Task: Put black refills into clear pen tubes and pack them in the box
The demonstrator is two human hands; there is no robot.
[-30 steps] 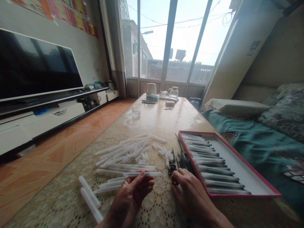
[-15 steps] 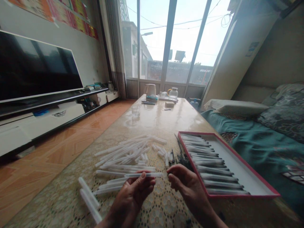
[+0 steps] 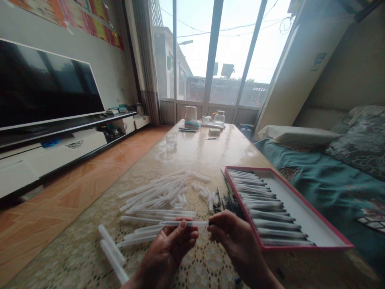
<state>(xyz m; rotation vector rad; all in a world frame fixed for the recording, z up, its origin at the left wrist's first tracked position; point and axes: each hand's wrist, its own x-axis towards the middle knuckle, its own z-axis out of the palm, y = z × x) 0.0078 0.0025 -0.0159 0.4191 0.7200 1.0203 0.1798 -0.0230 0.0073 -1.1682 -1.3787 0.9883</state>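
Note:
My left hand [image 3: 173,245] is closed around a white translucent pen barrel [image 3: 200,224], thumb on top, with the barrel lying nearly level. At the barrel's right end, my right hand [image 3: 233,237] pinches a small dark piece [image 3: 210,224], which meets the tube's end; its exact shape is hidden by the fingers. Beyond my left hand spreads a pile of white barrels [image 3: 156,194]. Short clear pieces [image 3: 204,192] lie to the pile's right. Thin black parts [image 3: 230,200] are heaped just past my right hand, beside the box.
A red-rimmed box [image 3: 313,202] on the right holds a row of white pens with dark ends [image 3: 270,214]. Two thicker white tubes [image 3: 111,251] lie at the left. Farther off stand a drinking glass [image 3: 171,141], a kettle [image 3: 190,114] and a glass jug [image 3: 219,117].
My right hand has moved slightly left, bringing the dark piece against the barrel's right end. The barrel has shifted a little to the right in my left hand.

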